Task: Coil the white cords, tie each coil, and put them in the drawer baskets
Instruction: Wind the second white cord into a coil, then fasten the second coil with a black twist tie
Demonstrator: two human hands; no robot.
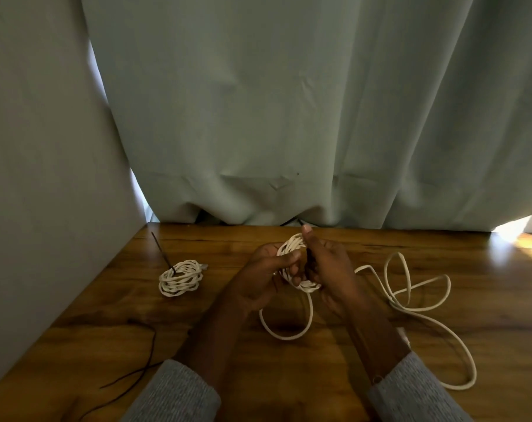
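Both hands hold a partly wound coil of white cord (292, 245) above the middle of the wooden table (487, 284). My left hand (264, 275) grips the coil's left side with curled fingers. On the right side, my right hand (328, 263) pinches the coil, its thumb pointing up. The cord's loose tail (410, 300) runs in loops over the table to the right and down towards the near edge. A finished white coil (179, 278) lies on the table to the left, with a thin dark tie (162, 249) sticking up from it.
A thin dark tie or wire (136, 370) lies on the table at the near left. A pale green curtain (289, 117) hangs behind the table's far edge, and a grey wall (45, 178) bounds it on the left. No drawer or basket is in view.
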